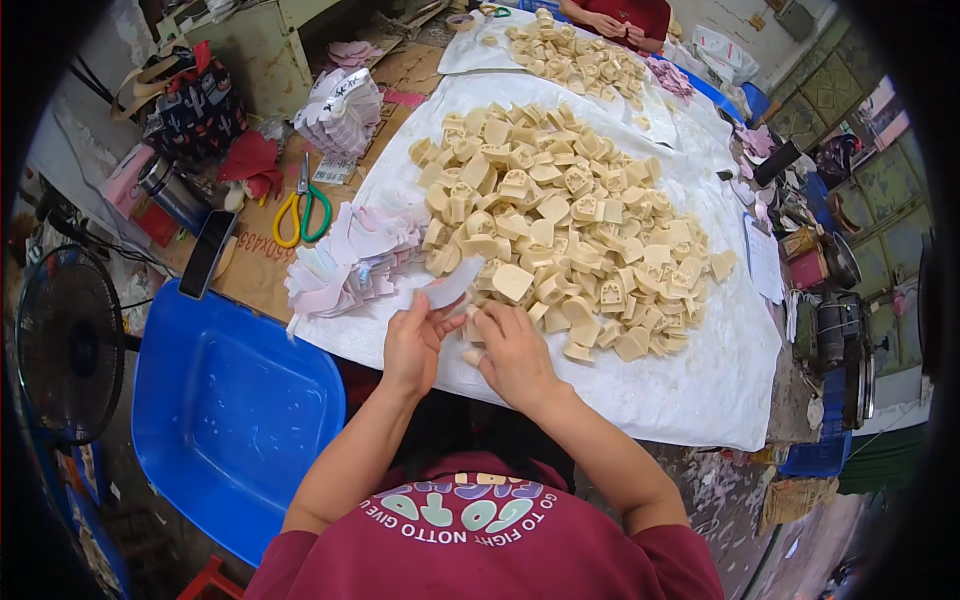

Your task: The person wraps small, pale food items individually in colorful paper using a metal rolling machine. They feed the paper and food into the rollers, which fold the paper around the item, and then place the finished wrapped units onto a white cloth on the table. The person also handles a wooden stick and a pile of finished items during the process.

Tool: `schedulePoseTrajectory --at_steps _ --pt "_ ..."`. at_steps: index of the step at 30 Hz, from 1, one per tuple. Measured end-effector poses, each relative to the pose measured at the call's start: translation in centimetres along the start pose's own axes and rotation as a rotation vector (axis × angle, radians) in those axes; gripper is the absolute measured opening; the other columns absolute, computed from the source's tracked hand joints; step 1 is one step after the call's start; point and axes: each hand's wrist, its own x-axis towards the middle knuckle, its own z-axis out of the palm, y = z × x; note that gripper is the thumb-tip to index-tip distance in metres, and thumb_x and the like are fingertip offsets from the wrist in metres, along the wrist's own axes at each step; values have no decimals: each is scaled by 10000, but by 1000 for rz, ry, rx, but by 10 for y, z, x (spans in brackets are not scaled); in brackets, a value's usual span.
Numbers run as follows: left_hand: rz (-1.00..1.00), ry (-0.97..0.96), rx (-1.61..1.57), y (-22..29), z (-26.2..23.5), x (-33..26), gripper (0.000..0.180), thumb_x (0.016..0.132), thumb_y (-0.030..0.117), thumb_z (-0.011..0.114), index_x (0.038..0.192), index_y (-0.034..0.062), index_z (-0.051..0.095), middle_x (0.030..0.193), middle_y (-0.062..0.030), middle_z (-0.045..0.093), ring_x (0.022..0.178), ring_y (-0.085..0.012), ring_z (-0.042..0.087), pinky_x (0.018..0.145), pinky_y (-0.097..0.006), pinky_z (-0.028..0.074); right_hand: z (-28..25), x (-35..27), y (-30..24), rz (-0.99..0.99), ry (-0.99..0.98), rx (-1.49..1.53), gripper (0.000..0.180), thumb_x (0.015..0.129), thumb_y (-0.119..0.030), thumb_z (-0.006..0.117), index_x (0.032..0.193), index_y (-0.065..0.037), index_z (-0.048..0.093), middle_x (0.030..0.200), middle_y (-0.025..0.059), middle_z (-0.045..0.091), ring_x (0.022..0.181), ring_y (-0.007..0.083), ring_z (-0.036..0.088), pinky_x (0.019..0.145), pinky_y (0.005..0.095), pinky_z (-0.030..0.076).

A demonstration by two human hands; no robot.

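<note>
White sheeting (700, 390) covers the workbench, where the left hand (412, 340) pinches a pale paper slip (452, 285) and the right hand (512, 350) closes on a small beige block (472, 355), both at the near edge of the block heap (570, 220), paper stack (350, 260) just left.

A dark phone (206, 253), screen blank, lies at the cardboard sheet's (262, 270) left edge; pale paper labels (345, 262), perhaps pink-tinted, are heaped at its right edge.
</note>
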Motion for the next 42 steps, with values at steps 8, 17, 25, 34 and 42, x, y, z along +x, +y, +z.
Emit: schedulePoseTrajectory --at_steps 8,17,25,34,42 --pt "305 103 150 -3 15 4 431 1003 333 397 1160 -36 556 1037 -151 647 962 -222 628 823 -344 482 -15 -1 -2 129 216 409 501 692 -104 750 1136 17 551 1020 146 525 923 297 550 811 353 478" --pt "453 -1 239 15 104 65 362 982 327 473 863 17 618 664 -50 595 551 -101 547 501 -235 439 -46 49 15 267 363 1136 379 770 12 681 1124 43 549 1006 41 520 904 122 569 826 271 474" --pt "87 89 -27 32 93 115 531 973 426 434 632 43 576 557 -75 556 462 -179 534 419 -285 430 -67 52 49 165 358 492 576 732 -122 738 1233 46 509 1063 104 541 1003 226 561 897 335 449" --pt "0 -59 70 38 107 85 444 985 431 398 1070 31 573 862 -101 632 636 -165 612 546 -321 507 -89 67 38 14 300 -157 563 740 -210 720 1223 7 530 1355 219 426 1280 387 366 1041 431 319" --pt "164 -37 18 43 94 46 397 979 277 469 1205 -44 529 1104 -170 633 924 -234 654 751 -357 553 -82 42 1 312 245 1110 267 838 5 612 1105 19 627 999 63 640 840 117 629 711 238 504"
